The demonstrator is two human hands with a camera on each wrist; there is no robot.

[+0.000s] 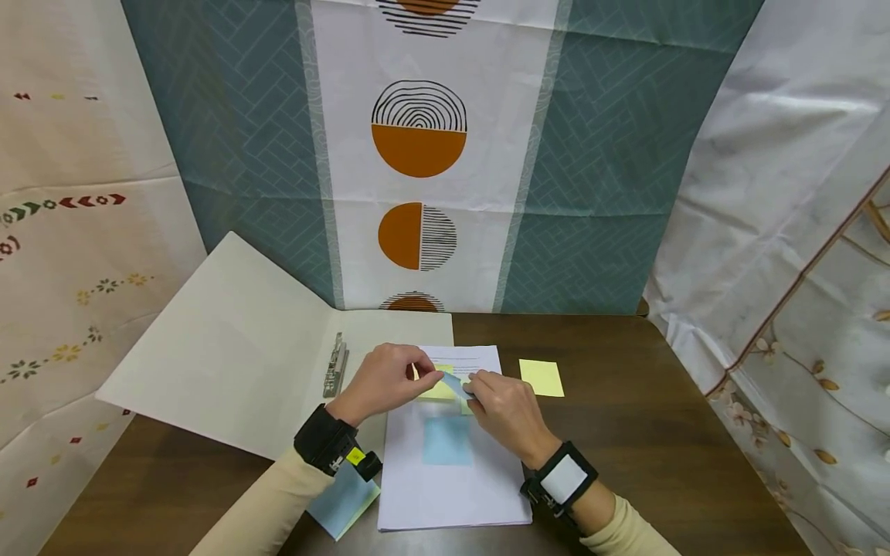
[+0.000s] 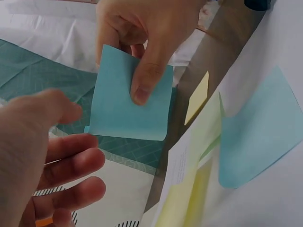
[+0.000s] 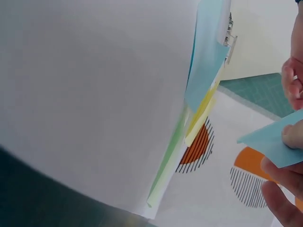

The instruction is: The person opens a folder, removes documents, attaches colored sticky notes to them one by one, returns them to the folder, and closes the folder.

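Note:
Above the stack of white paper (image 1: 455, 494), my right hand (image 1: 506, 409) pinches a blue sticky note (image 2: 113, 99), its thumb flat on the note's face. My left hand (image 1: 389, 378) is at the other end of the note, thumb and fingers slightly parted, with fingertips right at a lower corner in the left wrist view. Another blue sticky note (image 1: 447, 442) is stuck on the top sheet, its lower part curling up. Beyond it on the sheet are a green sticky note (image 3: 173, 151) and a yellow sticky note (image 1: 439, 394).
An open white binder (image 1: 229, 340) with a metal clip (image 1: 335, 367) lies at the left, partly under the paper. One loose yellow sticky note (image 1: 541, 378) is on the brown table (image 1: 640, 432) at right. A blue and green pad (image 1: 345, 500) lies below my left wrist.

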